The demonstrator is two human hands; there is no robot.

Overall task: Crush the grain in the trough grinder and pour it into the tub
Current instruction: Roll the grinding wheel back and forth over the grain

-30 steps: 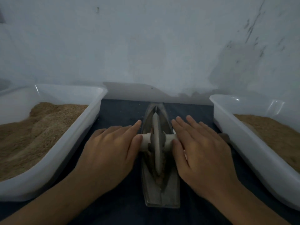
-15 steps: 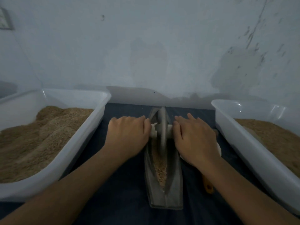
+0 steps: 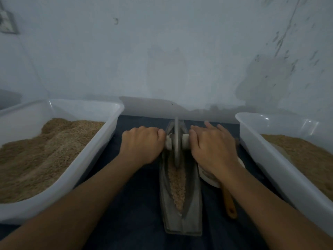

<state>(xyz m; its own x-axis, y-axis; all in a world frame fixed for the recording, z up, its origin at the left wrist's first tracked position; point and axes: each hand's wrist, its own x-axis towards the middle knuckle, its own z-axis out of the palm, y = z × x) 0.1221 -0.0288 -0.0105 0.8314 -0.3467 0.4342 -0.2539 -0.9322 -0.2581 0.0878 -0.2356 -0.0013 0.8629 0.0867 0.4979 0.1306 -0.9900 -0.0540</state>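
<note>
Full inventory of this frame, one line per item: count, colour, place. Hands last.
trough grinder: 1, grey metal, centre of the dark cloth, lengthwise away from the person
grinding wheel: 1, grey disc on a pale axle, at the trough's far end
grain in trough: 1 strip, tan, in the groove nearer than the wheel
left tub: 1, white plastic, left side, heaped with tan grain
right tub: 1, white plastic, right side, tan grain inside
scoop: 1, white bowl with orange-brown handle, under the right forearm, partly hidden
cloth: 1, dark blue, under everything
wall: pale, scuffed, behind
left hand: fingers curled on the axle's left end
right hand: fingers straight over the axle's right end
</note>
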